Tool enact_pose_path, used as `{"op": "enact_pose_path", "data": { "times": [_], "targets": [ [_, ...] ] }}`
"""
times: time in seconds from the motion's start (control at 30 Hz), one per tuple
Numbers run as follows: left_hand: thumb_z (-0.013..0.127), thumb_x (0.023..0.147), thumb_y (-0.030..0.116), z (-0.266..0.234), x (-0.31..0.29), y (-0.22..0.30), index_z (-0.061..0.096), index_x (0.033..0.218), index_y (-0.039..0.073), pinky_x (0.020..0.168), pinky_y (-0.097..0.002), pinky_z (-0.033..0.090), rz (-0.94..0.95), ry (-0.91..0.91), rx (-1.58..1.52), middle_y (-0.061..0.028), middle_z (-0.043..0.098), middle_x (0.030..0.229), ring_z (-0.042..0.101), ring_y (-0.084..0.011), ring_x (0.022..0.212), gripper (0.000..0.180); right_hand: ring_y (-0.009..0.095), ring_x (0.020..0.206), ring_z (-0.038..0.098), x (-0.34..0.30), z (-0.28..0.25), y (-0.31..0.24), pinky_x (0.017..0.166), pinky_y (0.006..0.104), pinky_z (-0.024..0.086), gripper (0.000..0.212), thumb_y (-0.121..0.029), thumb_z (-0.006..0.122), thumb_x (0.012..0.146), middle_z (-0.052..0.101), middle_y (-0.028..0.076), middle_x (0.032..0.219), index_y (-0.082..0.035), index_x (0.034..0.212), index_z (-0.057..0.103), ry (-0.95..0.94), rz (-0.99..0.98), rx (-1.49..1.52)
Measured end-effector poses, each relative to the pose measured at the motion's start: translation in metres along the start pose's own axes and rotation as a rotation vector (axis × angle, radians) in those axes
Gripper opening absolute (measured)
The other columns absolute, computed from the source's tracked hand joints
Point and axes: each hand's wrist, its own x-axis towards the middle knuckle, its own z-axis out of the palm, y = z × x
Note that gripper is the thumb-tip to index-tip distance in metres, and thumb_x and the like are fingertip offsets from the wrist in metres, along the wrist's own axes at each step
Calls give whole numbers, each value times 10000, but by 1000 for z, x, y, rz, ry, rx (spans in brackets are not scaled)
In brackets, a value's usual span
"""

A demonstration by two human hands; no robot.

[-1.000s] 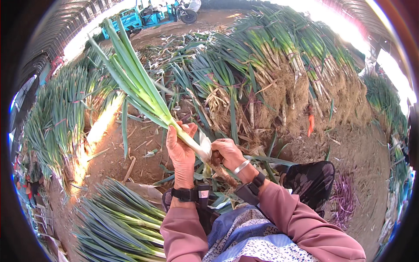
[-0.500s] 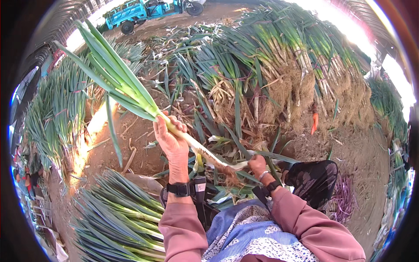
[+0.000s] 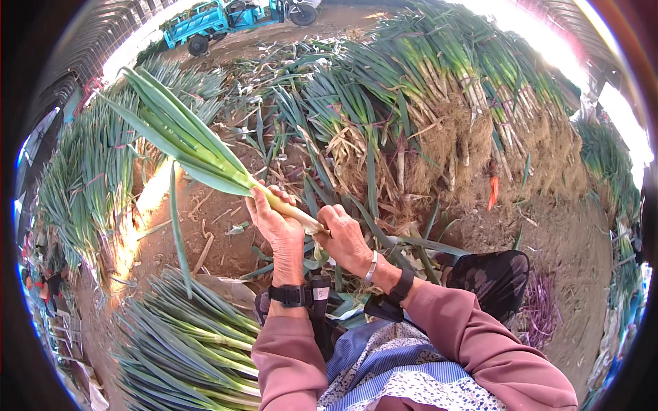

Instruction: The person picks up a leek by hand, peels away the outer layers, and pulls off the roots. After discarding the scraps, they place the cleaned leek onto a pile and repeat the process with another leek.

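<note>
A long green onion [image 3: 301, 218] slants across the middle, its green leaves fanned toward the upper left and its pale stalk toward the lower right. My left hand [image 3: 275, 218] is wrapped round the stalk just below the leaves. Close beside it, my right hand [image 3: 346, 240] has its fingers pinched on the lower stalk, and these fingers hide the root end. One loose, drooping leaf [image 3: 177, 229] hangs down from the onion on the left. Below my left forearm lies a pile of green onions [image 3: 185, 342] with clean, pale stalks.
Tied bundles of rooted green onions [image 3: 439, 89] lean in a large heap ahead to the right. More bundles [image 3: 89, 178] stand at the left. Leaf scraps litter the soil, purple strands [image 3: 540, 308] lie by my right knee [image 3: 490, 284], and a blue cargo tricycle [image 3: 219, 24] is parked far back.
My right hand has moved up and left from the root end to the stalk next to my left hand. The onion's leafy top has dipped slightly.
</note>
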Motion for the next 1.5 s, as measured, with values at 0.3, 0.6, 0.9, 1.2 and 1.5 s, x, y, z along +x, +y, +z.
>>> {"op": "enact_pose_path", "data": {
  "times": [0.3,0.6,0.9,1.2,1.5],
  "targets": [
    [568,918,315,-7,2,3,468,1000,118,510,-274,417,30,70,26,-12,503,738,480,-122,578,236,276,764,552,-16,10,-12,641,391,463,163,-97,606,715,477,102,804,-62,849,518,-7,-380,-323],
    [574,920,284,-9,4,20,459,1017,107,501,-267,408,113,4,74,-26,514,731,492,-123,575,232,242,844,556,-67,19,19,659,380,484,56,-128,562,754,521,98,829,-85,781,539,-291,-387,-415],
    [563,923,269,-3,-19,-6,475,1030,103,414,-259,404,46,-29,170,-23,527,686,489,-124,482,216,348,825,636,-156,20,141,646,442,514,191,-96,546,750,628,184,927,-40,924,600,-755,74,-545],
    [524,936,332,-10,16,37,505,1067,66,487,-308,393,44,-139,118,-35,499,696,461,-149,526,297,350,782,641,-123,-38,169,679,446,511,161,-161,535,749,655,177,814,-74,739,670,-704,391,-633],
    [438,947,443,-51,47,48,530,1069,42,569,-356,423,-296,-285,-172,-34,476,684,464,-170,585,429,166,869,582,-46,-34,41,748,350,452,409,-365,624,866,647,66,928,11,1022,597,-827,158,693]
  ]
}}
